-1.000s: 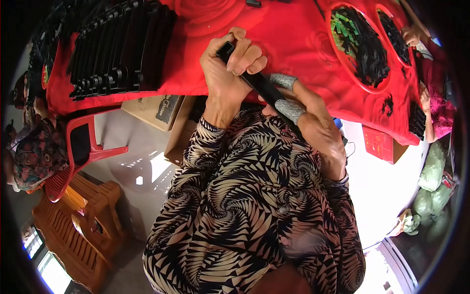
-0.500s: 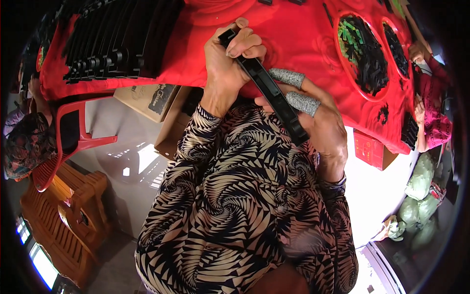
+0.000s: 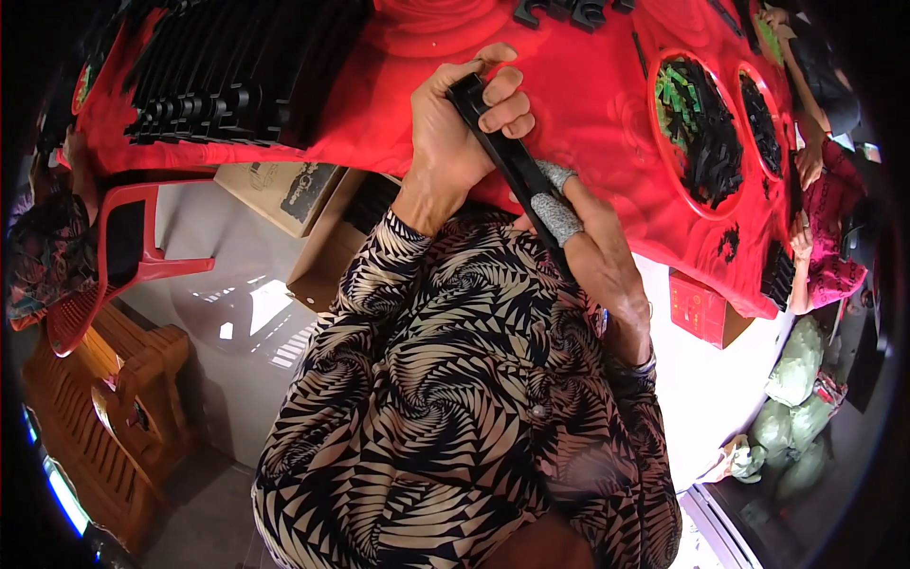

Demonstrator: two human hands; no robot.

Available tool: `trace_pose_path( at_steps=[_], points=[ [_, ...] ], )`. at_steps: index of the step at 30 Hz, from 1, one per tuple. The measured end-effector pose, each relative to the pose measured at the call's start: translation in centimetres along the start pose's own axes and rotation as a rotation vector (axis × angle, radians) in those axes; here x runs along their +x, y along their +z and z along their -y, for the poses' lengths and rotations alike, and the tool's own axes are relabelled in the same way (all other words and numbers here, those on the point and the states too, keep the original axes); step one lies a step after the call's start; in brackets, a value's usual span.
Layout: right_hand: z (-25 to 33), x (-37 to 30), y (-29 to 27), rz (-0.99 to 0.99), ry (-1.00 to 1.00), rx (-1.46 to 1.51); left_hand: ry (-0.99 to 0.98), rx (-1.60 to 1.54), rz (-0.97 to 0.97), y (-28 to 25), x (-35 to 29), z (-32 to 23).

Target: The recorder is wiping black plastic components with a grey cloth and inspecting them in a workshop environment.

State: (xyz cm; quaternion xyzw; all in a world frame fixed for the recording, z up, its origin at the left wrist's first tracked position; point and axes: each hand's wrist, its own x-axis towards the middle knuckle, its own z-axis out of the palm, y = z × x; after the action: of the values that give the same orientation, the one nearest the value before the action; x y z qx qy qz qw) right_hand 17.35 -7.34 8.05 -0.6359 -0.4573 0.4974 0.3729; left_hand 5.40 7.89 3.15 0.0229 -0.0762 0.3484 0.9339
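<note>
A long, narrow black plastic bar [image 3: 509,159] slants between my hands over the red table's near edge. My left hand [image 3: 442,135] is wrapped round its upper end, fingers curled over the face. Lower down, my right hand [image 3: 603,248] grips the bar, with grey knitted sleeves [image 3: 555,219] on two digits. Part of the bar's lower end is hidden behind that hand. To the left on the table stands a close row of similar black plastic bars [image 3: 223,81].
The red-covered table [image 3: 408,85] bears a red basket [image 3: 654,133] of small black and green pieces, and more black parts [image 3: 573,11] at the far edge. A red chair [image 3: 152,228], an open cardboard box [image 3: 318,270] and a red box [image 3: 701,313] stand below. Other people work at both sides.
The bar has rolled, so its hollow face shows less. My right hand has shifted up and left, covering more of the lower part. My left hand keeps its grip.
</note>
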Motion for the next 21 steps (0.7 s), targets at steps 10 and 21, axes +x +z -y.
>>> trace_pose_path(
  at_steps=[10,21],
  points=[
    [-0.4,1.3,0.2,-0.035,-0.068,-0.174,0.124,0.360,0.093,1.6,-0.9,-0.3],
    [-0.1,0.9,0.1,-0.087,0.018,0.423,0.143,0.212,-0.142,0.7,-0.5,-0.5]
  ],
)
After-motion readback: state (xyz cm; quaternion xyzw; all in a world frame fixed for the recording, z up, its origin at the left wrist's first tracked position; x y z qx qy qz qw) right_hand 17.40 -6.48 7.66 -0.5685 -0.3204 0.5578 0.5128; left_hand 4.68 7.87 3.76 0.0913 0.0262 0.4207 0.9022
